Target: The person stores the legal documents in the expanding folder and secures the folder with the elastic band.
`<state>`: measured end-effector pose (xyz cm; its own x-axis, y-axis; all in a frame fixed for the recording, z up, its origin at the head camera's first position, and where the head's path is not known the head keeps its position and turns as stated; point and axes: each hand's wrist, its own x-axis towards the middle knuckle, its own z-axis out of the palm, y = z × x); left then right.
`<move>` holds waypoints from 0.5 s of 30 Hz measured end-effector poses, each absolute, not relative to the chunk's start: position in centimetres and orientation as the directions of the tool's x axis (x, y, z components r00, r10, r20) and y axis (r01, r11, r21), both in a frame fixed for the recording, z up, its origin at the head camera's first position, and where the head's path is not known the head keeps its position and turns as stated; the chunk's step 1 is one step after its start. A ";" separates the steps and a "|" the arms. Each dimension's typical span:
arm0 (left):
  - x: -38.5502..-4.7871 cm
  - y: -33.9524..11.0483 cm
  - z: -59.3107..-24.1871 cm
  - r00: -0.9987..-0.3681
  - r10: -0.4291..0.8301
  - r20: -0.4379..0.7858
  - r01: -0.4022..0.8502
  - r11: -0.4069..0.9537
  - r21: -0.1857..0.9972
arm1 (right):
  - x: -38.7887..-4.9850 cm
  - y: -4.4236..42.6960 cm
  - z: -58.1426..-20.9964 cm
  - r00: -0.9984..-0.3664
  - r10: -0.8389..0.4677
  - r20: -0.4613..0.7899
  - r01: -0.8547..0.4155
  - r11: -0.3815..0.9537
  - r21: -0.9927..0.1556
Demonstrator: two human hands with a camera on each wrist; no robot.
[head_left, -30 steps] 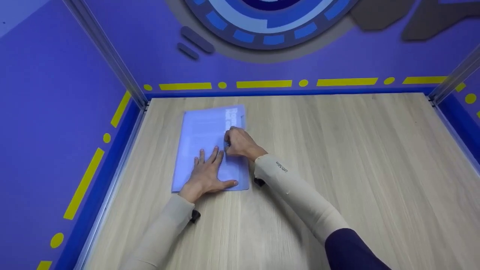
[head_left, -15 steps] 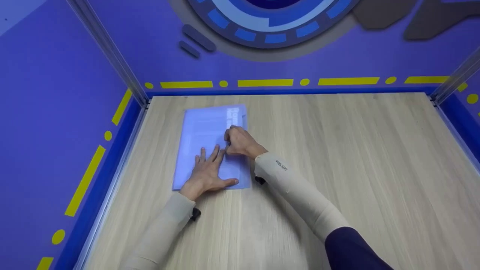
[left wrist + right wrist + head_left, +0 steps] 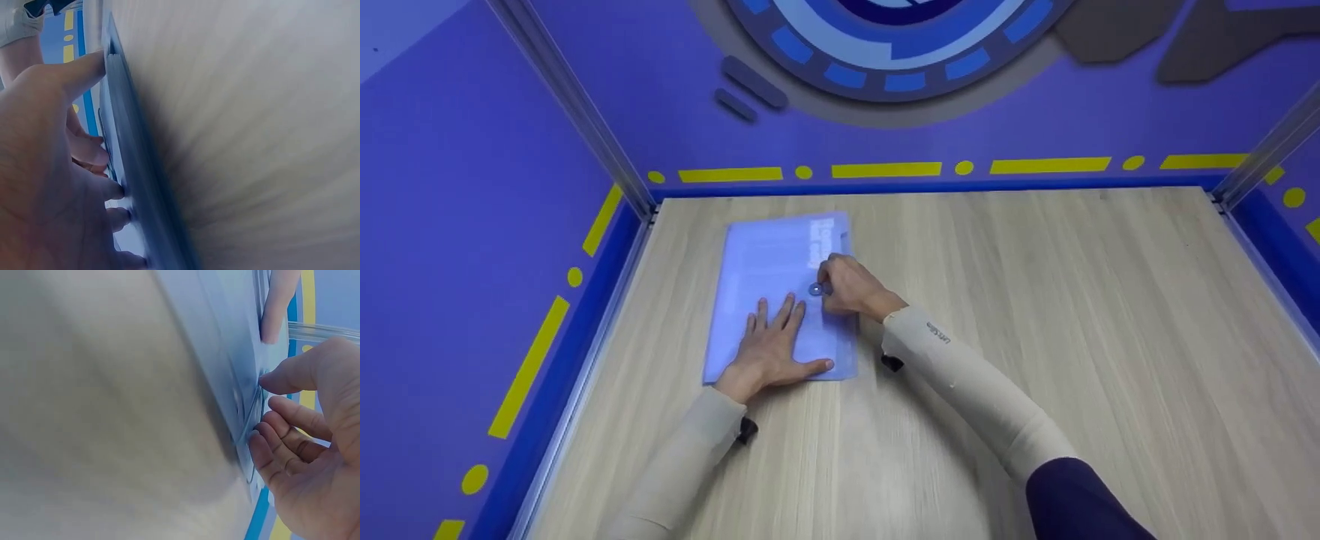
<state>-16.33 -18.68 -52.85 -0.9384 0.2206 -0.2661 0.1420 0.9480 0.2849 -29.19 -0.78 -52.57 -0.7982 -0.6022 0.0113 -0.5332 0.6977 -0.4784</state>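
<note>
A translucent blue document folder (image 3: 765, 255) with white lettering lies flat on the table, a thick stack showing at its edge in the left wrist view. My left hand (image 3: 769, 352) rests on its lower part, fingers spread and thumb stretched along the near edge. Just beyond those fingertips is a small round button (image 3: 815, 289) on the flap. Right beside it is my right hand (image 3: 851, 285), its fingers curled. A thin cord (image 3: 245, 430) runs across the flap to the right thumb tip, which seems to pinch it; the cord's end is hidden.
The wood-grain table (image 3: 1035, 337) stretches away to the right of the folder. Blue panels (image 3: 960, 135) with yellow marks stand along its back and sides, with a metal rail (image 3: 577, 405) at the left edge.
My right hand has shifted slightly to the right, uncovering the round button. The left hand stays spread on the folder, and the folder has not moved on the table.
</note>
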 end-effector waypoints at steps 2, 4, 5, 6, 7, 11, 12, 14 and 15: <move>-16.4 -18.8 -52.8 -0.940 0.225 -0.257 0.151 0.948 0.279 | -29.2 -0.1 -52.4 -0.804 -0.594 0.019 -0.528 0.700 -0.481; -16.4 -18.9 -52.7 -0.942 0.228 -0.245 0.157 0.948 0.278 | -29.2 0.6 -52.2 -0.809 -0.586 0.034 -0.526 0.698 -0.486; -16.4 -18.9 -52.7 -0.943 0.229 -0.240 0.159 0.947 0.279 | -29.2 1.1 -52.1 -0.811 -0.584 0.042 -0.526 0.695 -0.490; -16.4 -19.0 -52.6 -0.945 0.228 -0.235 0.158 0.946 0.284 | -29.2 1.5 -52.0 -0.811 -0.582 0.051 -0.527 0.691 -0.494; -16.3 -19.0 -52.6 -0.947 0.228 -0.228 0.159 0.945 0.287 | -29.1 1.9 -51.8 -0.812 -0.581 0.062 -0.531 0.689 -0.494; -16.5 -19.2 -52.1 -0.951 0.233 -0.203 0.168 0.941 0.295 | -29.2 3.8 -51.0 -0.815 -0.568 0.116 -0.537 0.664 -0.520; -16.7 -19.3 -52.0 -0.953 0.235 -0.192 0.172 0.940 0.296 | -29.2 4.4 -50.7 -0.816 -0.564 0.127 -0.537 0.660 -0.525; -17.2 -19.5 -51.5 -0.956 0.239 -0.172 0.184 0.940 0.288 | -29.4 5.8 -50.0 -0.817 -0.557 0.152 -0.541 0.649 -0.535; -17.5 -19.6 -51.2 -0.957 0.239 -0.167 0.186 0.941 0.283 | -29.5 6.5 -49.6 -0.816 -0.555 0.160 -0.544 0.646 -0.535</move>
